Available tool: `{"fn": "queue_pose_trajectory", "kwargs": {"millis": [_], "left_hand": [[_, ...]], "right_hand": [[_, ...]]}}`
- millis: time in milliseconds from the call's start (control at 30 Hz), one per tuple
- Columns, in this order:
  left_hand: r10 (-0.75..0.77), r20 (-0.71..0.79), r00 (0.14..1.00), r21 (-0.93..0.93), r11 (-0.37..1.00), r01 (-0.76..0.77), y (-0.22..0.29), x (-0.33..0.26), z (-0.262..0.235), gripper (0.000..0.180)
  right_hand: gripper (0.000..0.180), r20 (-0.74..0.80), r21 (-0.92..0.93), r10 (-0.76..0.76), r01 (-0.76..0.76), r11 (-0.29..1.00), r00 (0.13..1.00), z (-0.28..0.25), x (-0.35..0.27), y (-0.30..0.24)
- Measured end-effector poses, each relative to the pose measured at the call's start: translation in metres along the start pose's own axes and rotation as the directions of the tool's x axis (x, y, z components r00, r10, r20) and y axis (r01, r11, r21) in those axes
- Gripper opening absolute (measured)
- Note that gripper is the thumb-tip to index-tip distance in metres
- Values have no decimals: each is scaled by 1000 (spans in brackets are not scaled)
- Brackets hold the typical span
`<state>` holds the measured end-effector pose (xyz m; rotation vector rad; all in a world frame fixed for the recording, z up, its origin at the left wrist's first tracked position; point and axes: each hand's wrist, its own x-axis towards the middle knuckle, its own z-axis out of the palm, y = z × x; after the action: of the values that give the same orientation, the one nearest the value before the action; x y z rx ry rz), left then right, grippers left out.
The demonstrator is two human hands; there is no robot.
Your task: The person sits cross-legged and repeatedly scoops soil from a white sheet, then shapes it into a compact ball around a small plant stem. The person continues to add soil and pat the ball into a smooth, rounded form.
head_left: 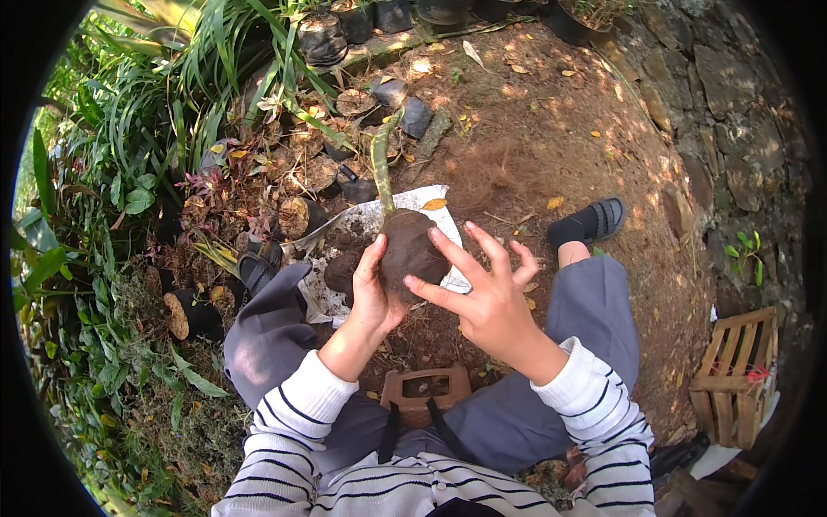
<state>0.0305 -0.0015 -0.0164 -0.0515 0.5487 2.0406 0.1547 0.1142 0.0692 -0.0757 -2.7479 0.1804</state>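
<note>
Between my hands is a plant with a round brown fibrous ball (412,255) at its base. Its mottled green stalk (382,164) rises from the ball and points away from me. From the left and below, my left hand (376,291) cups the ball, thumb up along its side. My right hand (489,284) has its fingers spread, and its thumb and index fingertip rest against the ball's right side. Below the ball lies a white sack (435,200) with dark soil (340,271) on it. The underside of the ball is hidden.
A brown plastic stool (465,383) shows between my legs. Dense green plants (103,207) fill the left, with cut log pieces (301,215) nearer in. Black plant pots (392,13) line the back. A wooden crate (732,375) stands right, by a stone wall (741,129).
</note>
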Motion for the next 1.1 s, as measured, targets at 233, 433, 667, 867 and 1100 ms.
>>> {"fn": "queue_pose_trajectory", "kwargs": {"millis": [233, 433, 667, 867, 1100], "left_hand": [[12, 73, 997, -63, 998, -8, 3, -3, 4, 82], [-53, 193, 980, -293, 950, 109, 5, -3, 0, 85], [-49, 118, 992, -133, 989, 65, -1, -5, 1, 79], [-95, 94, 991, -72, 992, 102, -7, -5, -2, 77], [-133, 211, 968, -227, 957, 181, -6, -1, -3, 76]], "right_hand": [[48, -73, -142, -86, 75, 987, 994, -13, -1, -8], [50, -15, -107, -54, 52, 993, 998, -12, 1, -5], [52, -58, -75, -36, 31, 997, 998, -18, -5, -18], [33, -9, -138, -25, 24, 990, 1000, -12, -5, -15], [44, -54, -151, 48, -55, 987, 997, -14, -4, -9]]}}
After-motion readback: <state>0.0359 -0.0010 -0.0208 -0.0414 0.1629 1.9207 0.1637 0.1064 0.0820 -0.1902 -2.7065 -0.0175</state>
